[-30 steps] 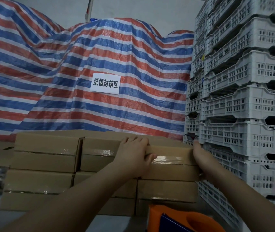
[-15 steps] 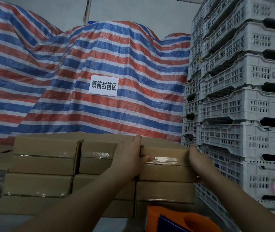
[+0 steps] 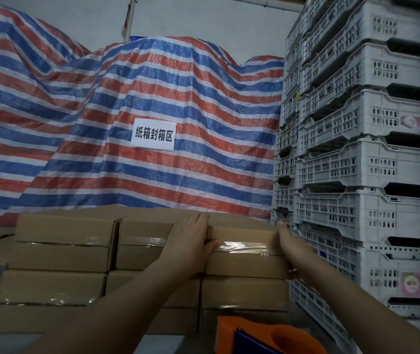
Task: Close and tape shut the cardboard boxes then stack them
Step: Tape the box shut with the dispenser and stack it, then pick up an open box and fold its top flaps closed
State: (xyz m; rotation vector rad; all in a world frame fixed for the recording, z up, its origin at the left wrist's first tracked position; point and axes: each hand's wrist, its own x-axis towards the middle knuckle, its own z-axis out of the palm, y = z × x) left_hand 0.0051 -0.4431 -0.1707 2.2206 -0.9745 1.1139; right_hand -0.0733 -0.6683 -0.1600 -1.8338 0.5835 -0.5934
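A taped cardboard box (image 3: 247, 264) sits at the right end of the top row of a stack of similar boxes (image 3: 60, 254). My left hand (image 3: 191, 241) grips its left end, fingers over the top edge and thumb on the shiny tape across the front. My right hand (image 3: 293, 249) presses flat against its right end, with the fingertips hidden behind the box. An orange and blue tape dispenser (image 3: 255, 335) lies at the bottom of the view, in front of the stack.
Stacked white plastic crates (image 3: 357, 175) rise close to the right of the box. A red, white and blue striped tarp (image 3: 152, 85) with a white paper sign (image 3: 153, 135) hangs behind the boxes. More flat cardboard lies at the far left.
The box between my hands has slid a little left against the neighbouring top box. My left hand has moved from the box's front to its left end.
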